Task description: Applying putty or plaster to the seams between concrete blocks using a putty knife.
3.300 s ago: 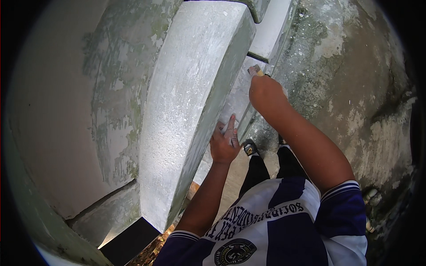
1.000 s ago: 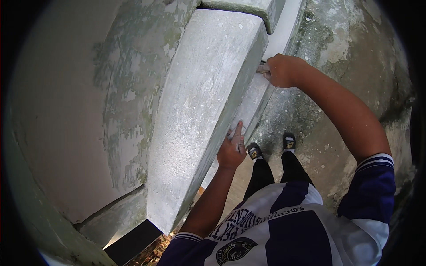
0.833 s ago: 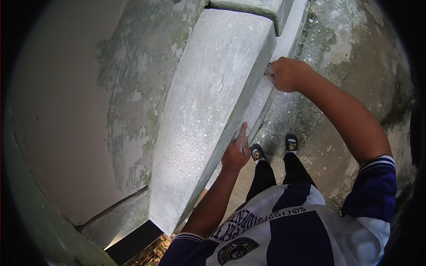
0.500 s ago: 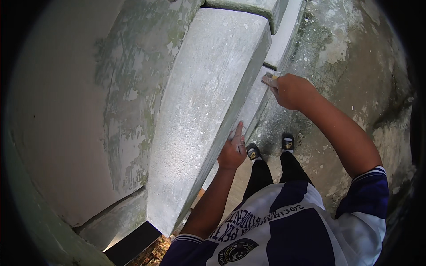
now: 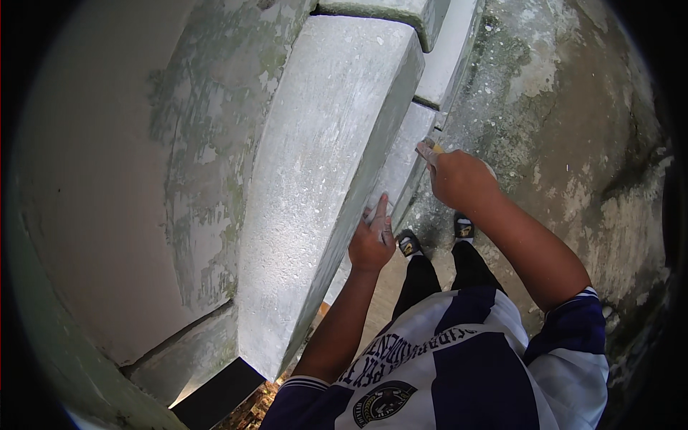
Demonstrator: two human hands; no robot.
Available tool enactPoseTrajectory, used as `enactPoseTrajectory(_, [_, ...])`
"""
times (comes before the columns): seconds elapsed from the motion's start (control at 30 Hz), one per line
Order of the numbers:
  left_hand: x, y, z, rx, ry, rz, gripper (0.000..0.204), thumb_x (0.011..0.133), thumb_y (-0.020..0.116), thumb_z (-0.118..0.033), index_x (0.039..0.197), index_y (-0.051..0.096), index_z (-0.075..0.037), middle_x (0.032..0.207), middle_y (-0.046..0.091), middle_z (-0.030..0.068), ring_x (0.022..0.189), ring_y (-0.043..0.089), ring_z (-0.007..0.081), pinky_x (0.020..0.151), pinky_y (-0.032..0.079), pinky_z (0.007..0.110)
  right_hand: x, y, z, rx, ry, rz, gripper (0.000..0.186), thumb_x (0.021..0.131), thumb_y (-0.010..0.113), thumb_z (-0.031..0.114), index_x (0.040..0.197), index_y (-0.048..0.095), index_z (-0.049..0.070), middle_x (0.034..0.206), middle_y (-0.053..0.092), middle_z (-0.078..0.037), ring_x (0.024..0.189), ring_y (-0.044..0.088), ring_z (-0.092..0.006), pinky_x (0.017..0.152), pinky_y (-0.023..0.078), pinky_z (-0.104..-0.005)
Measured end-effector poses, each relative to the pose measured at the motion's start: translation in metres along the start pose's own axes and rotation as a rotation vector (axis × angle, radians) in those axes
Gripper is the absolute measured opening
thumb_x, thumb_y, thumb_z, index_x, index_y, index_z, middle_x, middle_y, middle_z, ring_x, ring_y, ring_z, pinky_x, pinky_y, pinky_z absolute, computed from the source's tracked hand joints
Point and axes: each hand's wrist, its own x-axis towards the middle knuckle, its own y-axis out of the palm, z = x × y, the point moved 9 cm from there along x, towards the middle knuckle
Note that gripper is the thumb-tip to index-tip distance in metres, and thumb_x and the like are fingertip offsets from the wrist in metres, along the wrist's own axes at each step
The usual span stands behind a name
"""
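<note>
Near block: centre; wall to its left. Far block: beyond, across a gap. Ledge: along near block's right. Left hand: at ledge's near stretch. Right hand: farther along, tool within. Ground: right of ledge, under both sandals.

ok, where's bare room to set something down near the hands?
Broad pale slab, left of the left hand: only flecks, slope unclear. Stained concrete, right of the right forearm: open too. Crowded: the narrow ledge, just a short strip between left hand and right hand.
</note>
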Motion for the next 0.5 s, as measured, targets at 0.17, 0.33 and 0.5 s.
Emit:
enactPoseTrajectory(0.17, [0.007, 0.006, -0.008, -0.043, 0.025, -0.003, 0.043, 0.088, 0.056, -0.02, 0.131, 0.06, -0.014, 0.105, 0.044, 0.0136, 0.097, 0.043, 0.0302, 0.093, 0.033, 0.046, 0.049, -0.008, 0.006, 0.129, 0.053, -0.229, 0.037, 0.091, 0.046, 0.014, 0.125, 0.058, 0.006, 0.089, 0.068, -0.022, 0.083, 0.068, -0.0379, 0.073, 0.055, -0.047])
enactPoseTrajectory(0.33, [0.003, 0.002, -0.004, -0.017, 0.006, -0.015, 0.043, 0.088, 0.056, -0.018, 0.131, 0.06, -0.014, 0.106, 0.043, 0.014, 0.098, 0.043, 0.0303, 0.093, 0.033, 0.046, 0.033, 0.007, 0.027, 0.239, 0.09, -0.253, 0.037, 0.084, 0.052, 0.011, 0.117, 0.06, -0.002, 0.085, 0.066, -0.027, 0.081, 0.068, -0.0395, 0.074, 0.055, -0.0458])
enactPoseTrajectory(0.5, [0.005, 0.0, -0.002, -0.033, -0.016, 0.0, 0.043, 0.088, 0.056, -0.019, 0.131, 0.06, -0.014, 0.107, 0.043, 0.0144, 0.099, 0.043, 0.0305, 0.093, 0.034, 0.047, 0.028, 0.016, 0.038, 0.321, 0.135, -0.28, 0.046, 0.079, 0.058, 0.012, 0.12, 0.057, -0.01, 0.083, 0.067, -0.024, 0.076, 0.068, -0.0378, 0.068, 0.056, -0.0432])
